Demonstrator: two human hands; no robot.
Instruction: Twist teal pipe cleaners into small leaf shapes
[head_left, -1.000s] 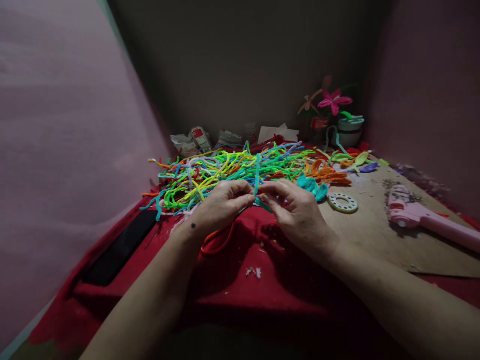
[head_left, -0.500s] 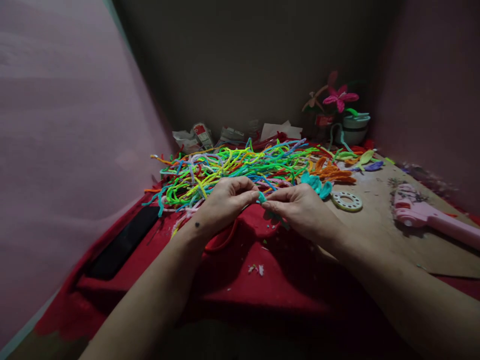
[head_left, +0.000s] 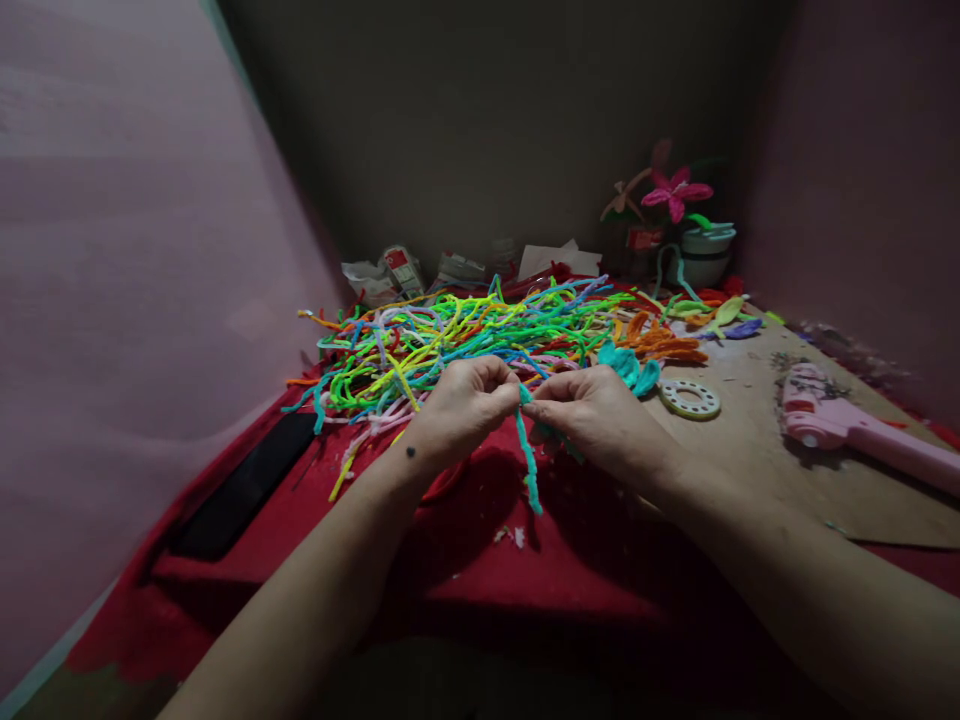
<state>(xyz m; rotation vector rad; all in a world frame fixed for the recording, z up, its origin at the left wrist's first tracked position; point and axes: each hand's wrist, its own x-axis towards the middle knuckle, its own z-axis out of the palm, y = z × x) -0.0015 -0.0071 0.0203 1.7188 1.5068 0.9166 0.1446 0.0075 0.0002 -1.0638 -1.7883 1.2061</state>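
A turquoise pipe cleaner is pinched between my two hands, above the red cloth. One end of it hangs down towards me, and a darker stretch shows under my right fingers. My left hand closes thumb and fingers on it from the left. From the right, my right hand pinches it close to the left fingertips. Turquoise petals lie just beyond my right hand. A big heap of coloured pipe cleaners spreads behind both hands.
A pink glue gun and a white ring with holes rest on a brown board at right. Orange petals lie beyond. A black phone is at left on the red cloth. A pot stands behind.
An end of the turquoise pipe cleaner now hangs below my fingers, where only a short bit showed between them before. My hands stay close together in nearly the same place.
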